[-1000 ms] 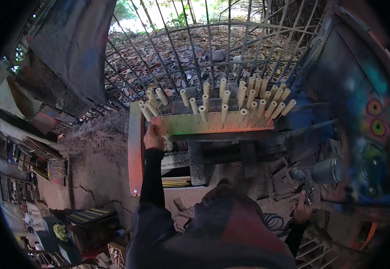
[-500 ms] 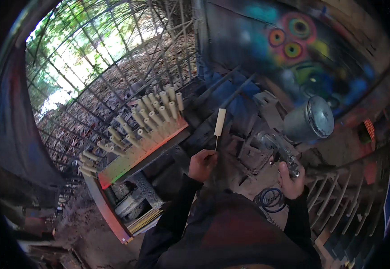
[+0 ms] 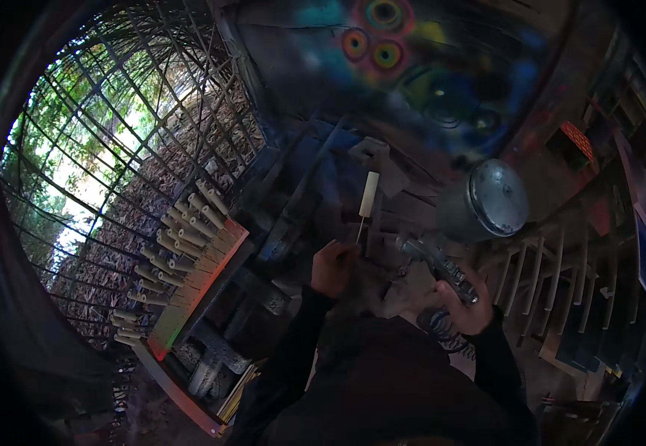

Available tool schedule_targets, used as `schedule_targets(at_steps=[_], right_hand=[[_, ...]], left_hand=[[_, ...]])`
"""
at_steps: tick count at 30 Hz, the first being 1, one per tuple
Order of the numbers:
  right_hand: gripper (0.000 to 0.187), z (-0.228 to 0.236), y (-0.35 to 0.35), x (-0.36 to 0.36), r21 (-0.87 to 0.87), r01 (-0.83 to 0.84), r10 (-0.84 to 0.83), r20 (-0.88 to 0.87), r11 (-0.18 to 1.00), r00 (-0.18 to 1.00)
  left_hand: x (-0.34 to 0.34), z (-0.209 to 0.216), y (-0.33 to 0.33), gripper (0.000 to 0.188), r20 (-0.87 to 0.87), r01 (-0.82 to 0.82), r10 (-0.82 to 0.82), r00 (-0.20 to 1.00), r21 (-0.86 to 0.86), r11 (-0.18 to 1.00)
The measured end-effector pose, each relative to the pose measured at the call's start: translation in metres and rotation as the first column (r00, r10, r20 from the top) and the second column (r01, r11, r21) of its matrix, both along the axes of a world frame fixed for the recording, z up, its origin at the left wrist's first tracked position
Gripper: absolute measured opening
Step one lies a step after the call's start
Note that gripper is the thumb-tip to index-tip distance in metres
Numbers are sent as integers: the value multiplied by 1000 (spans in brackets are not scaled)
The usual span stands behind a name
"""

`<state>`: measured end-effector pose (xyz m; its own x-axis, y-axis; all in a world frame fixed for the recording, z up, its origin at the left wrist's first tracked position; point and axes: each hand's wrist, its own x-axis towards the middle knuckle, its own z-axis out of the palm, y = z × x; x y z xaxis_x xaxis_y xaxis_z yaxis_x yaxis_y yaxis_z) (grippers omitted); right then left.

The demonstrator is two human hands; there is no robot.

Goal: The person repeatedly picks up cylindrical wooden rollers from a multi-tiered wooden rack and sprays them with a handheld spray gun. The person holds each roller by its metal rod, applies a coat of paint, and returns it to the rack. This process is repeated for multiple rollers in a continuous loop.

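A drilled board (image 3: 202, 286) bearing pale tubes (image 3: 191, 236) stands left; between it and the spray gun (image 3: 442, 266), one cream tube (image 3: 369, 195) tilts on a thin stick (image 3: 359, 233) pinched by the left hand (image 3: 332, 269), the right hand (image 3: 466, 303) clasping the gun

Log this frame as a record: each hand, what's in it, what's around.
left hand: holds a thin stick
on stick: one pale cylinder, at its upper end
right hand: grips a metal spray gun
beyond gun: round metal canister
below right hand: coiled hose
person's left: orange-and-green board, with many more pale cylinders on thin sticks
background: dark panel painted with coloured rings
cylinder count on board: unclear, they overlap
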<state>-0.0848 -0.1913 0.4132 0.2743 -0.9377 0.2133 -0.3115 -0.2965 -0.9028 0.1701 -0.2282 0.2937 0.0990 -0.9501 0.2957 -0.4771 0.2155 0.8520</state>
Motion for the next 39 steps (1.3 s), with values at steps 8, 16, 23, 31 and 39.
schedule_targets(at_steps=[8, 16, 23, 31, 39], right_hand=[[26, 5, -24, -22, -24, 134, -132, 66, 991, 989], [22, -9, -20, -33, 3, -16, 16, 34, 1000, 999], [23, 2, -31, -36, 14, 75, -76, 34, 997, 997], [27, -6, -29, -43, 45, 35, -35, 16, 998, 999], [27, -5, -30, -39, 11, 32, -33, 31, 999, 999]], left_hand=[[-24, 7, -7, 6, -11, 8, -9, 1000, -14, 1000], [-30, 4, -19, 6, 80, 18, -8, 997, -116, 993], [-33, -3, -22, 5, 79, 11, -2, 997, -118, 993], [-38, 12, -25, 4, 81, 7, -2, 997, -68, 998], [-38, 11, -21, 5, 39, -42, 44, 998, -34, 999]])
